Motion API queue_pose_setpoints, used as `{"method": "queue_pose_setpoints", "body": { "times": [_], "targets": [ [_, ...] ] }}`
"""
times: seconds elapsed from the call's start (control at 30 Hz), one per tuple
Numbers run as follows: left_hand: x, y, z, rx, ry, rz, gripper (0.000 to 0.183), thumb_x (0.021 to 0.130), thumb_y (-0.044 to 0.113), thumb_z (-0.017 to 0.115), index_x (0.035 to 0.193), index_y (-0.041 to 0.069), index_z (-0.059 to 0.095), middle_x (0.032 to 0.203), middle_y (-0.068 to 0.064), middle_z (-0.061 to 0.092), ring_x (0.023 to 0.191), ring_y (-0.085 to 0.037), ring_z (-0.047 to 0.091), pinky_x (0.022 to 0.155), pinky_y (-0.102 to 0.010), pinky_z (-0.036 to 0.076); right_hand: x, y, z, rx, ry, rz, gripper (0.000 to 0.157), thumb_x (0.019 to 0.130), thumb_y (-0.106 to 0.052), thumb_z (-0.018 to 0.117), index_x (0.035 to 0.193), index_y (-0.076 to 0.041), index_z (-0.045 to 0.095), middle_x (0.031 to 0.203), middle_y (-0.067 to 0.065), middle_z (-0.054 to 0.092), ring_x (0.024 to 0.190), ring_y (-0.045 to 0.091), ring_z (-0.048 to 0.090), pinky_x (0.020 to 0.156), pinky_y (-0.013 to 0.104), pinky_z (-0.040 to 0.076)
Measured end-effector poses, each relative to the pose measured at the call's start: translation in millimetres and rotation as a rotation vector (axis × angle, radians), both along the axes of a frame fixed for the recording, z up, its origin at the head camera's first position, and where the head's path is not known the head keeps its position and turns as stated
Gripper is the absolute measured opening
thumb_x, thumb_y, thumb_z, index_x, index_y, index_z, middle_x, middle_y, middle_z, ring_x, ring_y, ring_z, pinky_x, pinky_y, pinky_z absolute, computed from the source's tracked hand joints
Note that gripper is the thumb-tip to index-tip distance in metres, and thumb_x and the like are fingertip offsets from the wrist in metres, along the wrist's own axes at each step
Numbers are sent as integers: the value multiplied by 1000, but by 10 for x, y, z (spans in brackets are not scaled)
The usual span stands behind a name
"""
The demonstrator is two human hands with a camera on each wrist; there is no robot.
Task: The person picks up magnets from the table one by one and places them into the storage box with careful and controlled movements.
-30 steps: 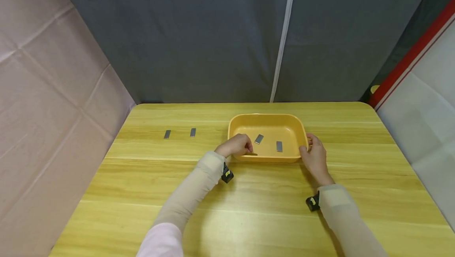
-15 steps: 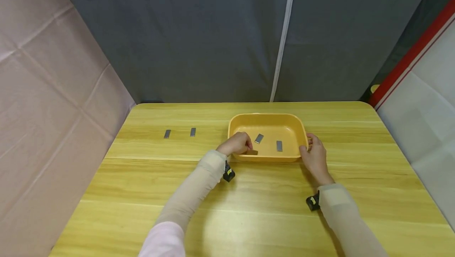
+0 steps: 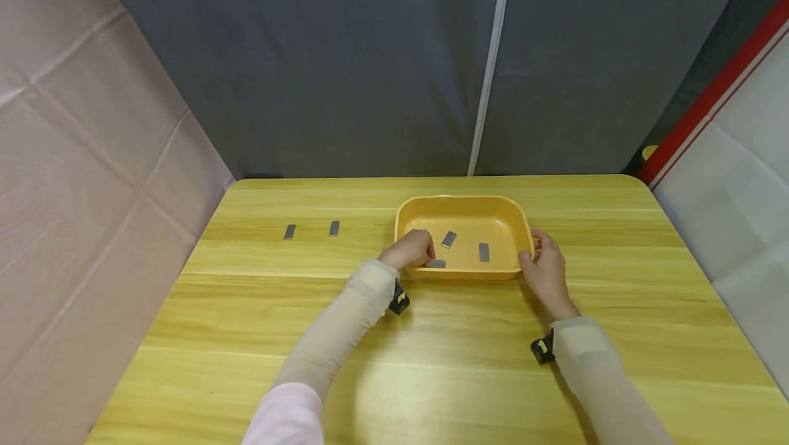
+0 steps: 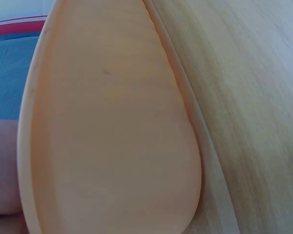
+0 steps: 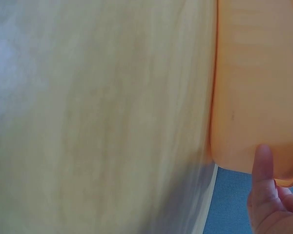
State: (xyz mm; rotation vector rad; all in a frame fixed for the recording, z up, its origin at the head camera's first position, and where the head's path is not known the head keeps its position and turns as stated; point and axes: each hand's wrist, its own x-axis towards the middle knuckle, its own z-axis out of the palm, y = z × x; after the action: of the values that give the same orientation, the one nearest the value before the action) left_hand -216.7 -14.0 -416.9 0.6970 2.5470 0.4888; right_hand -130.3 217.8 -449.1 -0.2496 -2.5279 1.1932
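A shallow yellow-orange plastic tray stands on the wooden table. My left hand reaches over its front left part in the head view. Its curled fingers are at the end of a small flat grey rectangular piece along the front wall. Two similar pieces lie on the tray floor, one tilted in the middle and one farther right. My right hand grips the tray's right end. Its thumb presses over the rim while the other fingers sit outside.
Two more grey pieces lie on the table left of the tray, an outer one and an inner one. A dark grey curtain hangs behind the table. Pale cloth walls flank both sides.
The grey piece at my left fingers has turned from edge-on to showing its flat face. My left hand has shifted very slightly; the right hand and tray have stayed put.
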Motion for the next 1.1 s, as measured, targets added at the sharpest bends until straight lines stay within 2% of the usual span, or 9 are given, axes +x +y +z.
{"method": "queue_pose_setpoints", "body": {
  "times": [0.17, 0.4, 0.67, 0.9, 1.1],
  "targets": [
    [6, 3, 1, -25, 8, -10, 16, 80, -2, 59, 85, 8, 70, 88, -2, 64, 80, -13, 55, 68, -21, 46, -2, 2, -3, -6, -2, 2, 41, 81, 3, 46, 120, 13, 41, 95, 25, 49, 75, 29, 49, 59, 32, 40],
    [-4, 10, -18, -37, 5, -4, 11, 80, 2, 62, 84, 8, 70, 87, -2, 64, 78, -12, 56, 67, -21, 46, -9, 3, -4, -4, 8, 1, 41, 81, 3, 46, 120, 13, 41, 95, 25, 49, 75, 29, 48, 60, 33, 39],
    [8, 19, 10, -69, -4, -9, 17, 80, -1, 60, 92, 7, 69, 93, -3, 64, 86, -15, 57, 70, -22, 47, 0, -4, -8, -1, 7, -2, 41, 80, 3, 47, 120, 13, 41, 94, 24, 49, 75, 30, 49, 60, 33, 40],
    [28, 27, 48, -68, 11, -16, 19, 77, -4, 59, 89, 5, 70, 91, -4, 65, 84, -15, 58, 67, -22, 47, -8, 4, -9, -6, 13, 2, 41, 79, 2, 45, 119, 12, 43, 94, 25, 49, 74, 29, 49, 60, 33, 39],
    [30, 31, 33, -83, 13, -24, 18, 78, -3, 59, 89, 5, 70, 91, -4, 65, 84, -15, 58, 68, -21, 46, -7, 9, -16, -3, 20, 5, 41, 79, 2, 46, 118, 12, 43, 94, 25, 49, 72, 29, 49, 59, 32, 39]
  ]
}}
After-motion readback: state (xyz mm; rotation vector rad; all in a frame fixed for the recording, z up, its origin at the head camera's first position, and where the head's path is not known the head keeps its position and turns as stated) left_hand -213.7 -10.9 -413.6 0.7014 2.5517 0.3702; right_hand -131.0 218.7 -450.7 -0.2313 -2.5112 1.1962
